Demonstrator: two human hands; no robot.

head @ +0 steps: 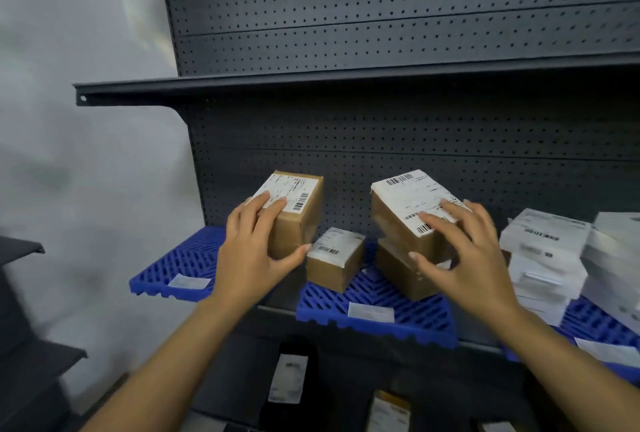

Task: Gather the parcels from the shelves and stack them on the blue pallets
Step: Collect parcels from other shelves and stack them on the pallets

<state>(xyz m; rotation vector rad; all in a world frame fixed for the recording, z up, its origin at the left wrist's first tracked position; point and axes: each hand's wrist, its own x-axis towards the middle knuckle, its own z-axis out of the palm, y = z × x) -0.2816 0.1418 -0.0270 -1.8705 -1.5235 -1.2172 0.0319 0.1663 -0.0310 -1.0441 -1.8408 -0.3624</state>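
Note:
My left hand (254,241) grips a brown cardboard parcel (299,215) with a white label, held tilted above the left blue pallet (173,268). My right hand (464,251) grips a second brown labelled parcel (405,209), which is tilted and rests on top of another brown box (401,274) on the middle blue pallet (377,310). A small brown parcel (334,258) stands on that middle pallet between my hands.
White parcels (547,255) are piled on the right blue pallet (595,324). A dark pegboard shelf unit (381,85) carries the pallets, with an upper shelf overhead. A black parcel (291,376) and a brown one (389,411) lie on the shelf below. A grey wall is at the left.

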